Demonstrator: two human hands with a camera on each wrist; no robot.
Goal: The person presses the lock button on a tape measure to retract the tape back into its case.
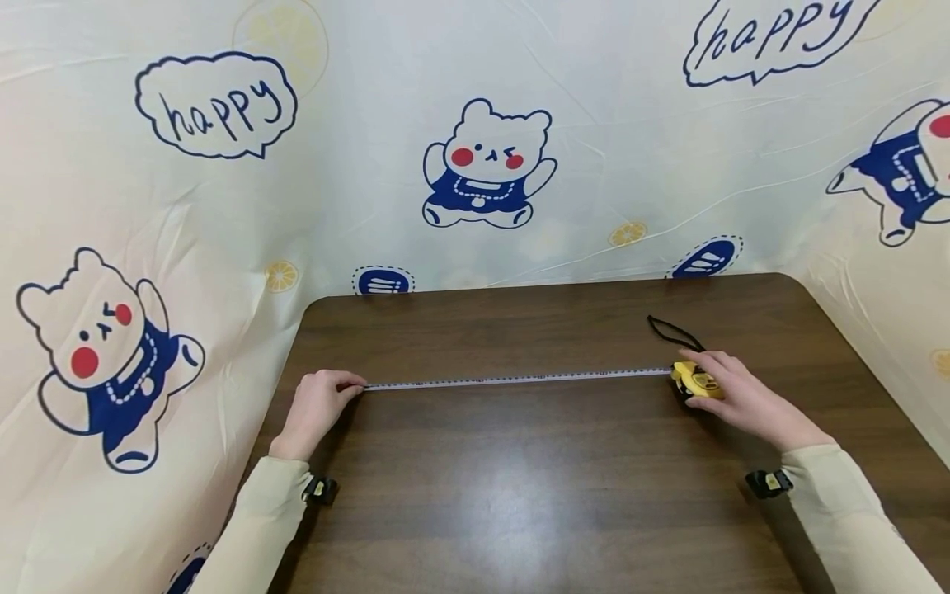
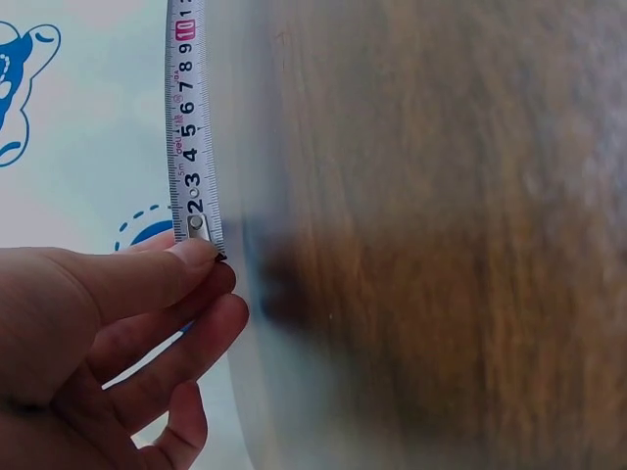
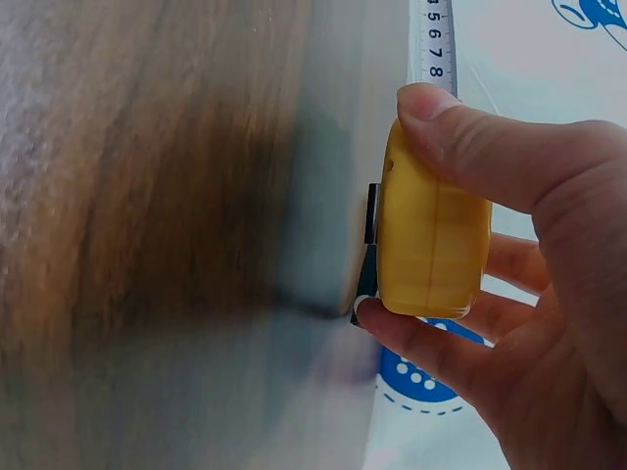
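Note:
A yellow and black tape measure [image 1: 694,380] is in my right hand [image 1: 745,402], on the right side of the table. In the right wrist view my thumb lies at the blade's mouth and fingers curl round the yellow case [image 3: 431,235]. The white blade [image 1: 512,380] stretches straight leftward from the case, above the tabletop. My left hand [image 1: 315,408] pinches its end between thumb and fingertips. Close up in the left wrist view, the blade [image 2: 188,127] shows numbers from 2 past 10, and the thumb covers its tip. A black wrist strap [image 1: 674,332] trails from the case.
The brown wooden table [image 1: 505,495] has rounded far corners. Behind and beside it hangs a pale cloth [image 1: 356,165] printed with bears and "happy" bubbles. Small dark cameras [image 1: 321,490] sit on both wrists.

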